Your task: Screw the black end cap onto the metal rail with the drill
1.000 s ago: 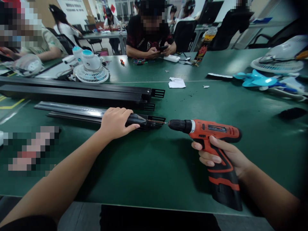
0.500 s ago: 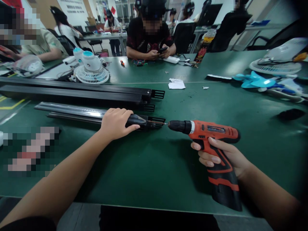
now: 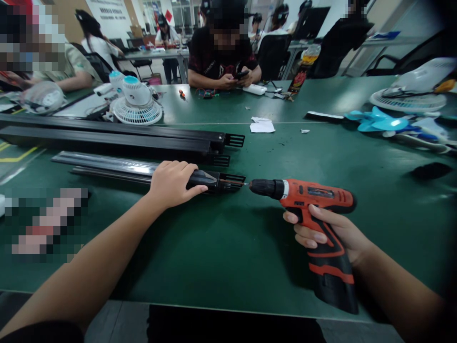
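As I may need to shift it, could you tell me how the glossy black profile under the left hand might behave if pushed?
The glossy black profile is probably stiff, lying straight along its length. Its shiny surface may slip under the left hand. Being long and narrow, it could swing if pushed near one end.

Dimmish overhead light, apparently; edges blurred, warped.
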### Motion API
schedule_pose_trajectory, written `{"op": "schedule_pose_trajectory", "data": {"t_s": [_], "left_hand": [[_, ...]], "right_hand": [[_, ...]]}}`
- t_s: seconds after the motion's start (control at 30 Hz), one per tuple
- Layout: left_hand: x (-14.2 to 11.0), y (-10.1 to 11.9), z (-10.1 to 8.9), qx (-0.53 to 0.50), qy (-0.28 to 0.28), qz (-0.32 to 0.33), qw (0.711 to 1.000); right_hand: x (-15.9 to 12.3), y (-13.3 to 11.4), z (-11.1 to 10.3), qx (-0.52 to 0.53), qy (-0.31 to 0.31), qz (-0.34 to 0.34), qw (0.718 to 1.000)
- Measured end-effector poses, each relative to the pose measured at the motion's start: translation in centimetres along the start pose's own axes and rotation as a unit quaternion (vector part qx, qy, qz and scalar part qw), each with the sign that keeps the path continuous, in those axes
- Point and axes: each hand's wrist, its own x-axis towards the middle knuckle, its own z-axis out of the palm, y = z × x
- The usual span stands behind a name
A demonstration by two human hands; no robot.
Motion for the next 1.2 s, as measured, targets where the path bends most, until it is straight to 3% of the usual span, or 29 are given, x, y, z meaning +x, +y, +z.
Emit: {"op": "schedule_pose_trajectory", "data": {"t_s": [0.2,1.2], "left_hand": [[0.02,0.0,0.04,-0.004,0.002,0.0,1.0],[-0.01,-0.04,0.2,0.004,0.009,0.002,1.0]], "right_hand": [[0.14,0.08,-0.06,-0.008,-0.017,-0.031,0.999],[0.09,0.12,0.0,0.023,-0.005,-0.015,1.0]]}}
